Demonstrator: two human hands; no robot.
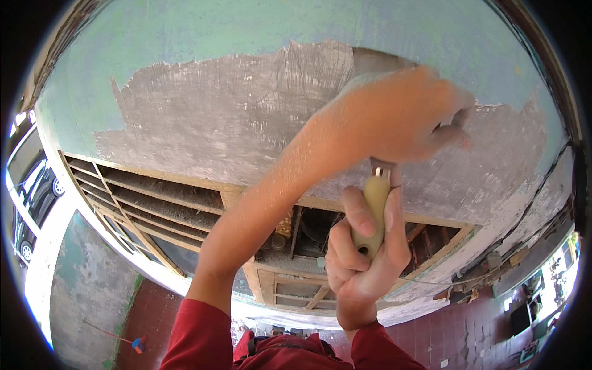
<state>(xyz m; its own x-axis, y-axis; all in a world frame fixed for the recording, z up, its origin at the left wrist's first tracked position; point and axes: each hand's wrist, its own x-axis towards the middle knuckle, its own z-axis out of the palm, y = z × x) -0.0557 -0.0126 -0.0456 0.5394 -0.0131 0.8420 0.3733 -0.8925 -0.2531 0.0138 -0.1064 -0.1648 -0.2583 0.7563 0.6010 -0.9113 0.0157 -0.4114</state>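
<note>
In my right hand (pixel 370 253) is a scraper with a pale yellow handle (pixel 375 206) and a metal collar. The fingers wrap round the handle, its butt end toward me; the blade is hidden behind my left forearm and wrist. Reaching across from the lower left, my left hand (pixel 419 117) is bent at the wrist in front of the wall, just above the scraper's collar. Motion smears its fingers, and what they touch does not show. Behind both hands spreads a bare grey patch (pixel 185 111) with ragged edges, bordered by green paint (pixel 203 28).
Wood-framed louvres (pixel 154 197) and dusty openings run below the patch. A dark cable (pixel 530 209) hangs along the right side. Far below lies a red tiled floor (pixel 425 336), with a blue-and-red thing on a thin stick (pixel 138 344) at the left. Cars (pixel 37 191) stand outside.
</note>
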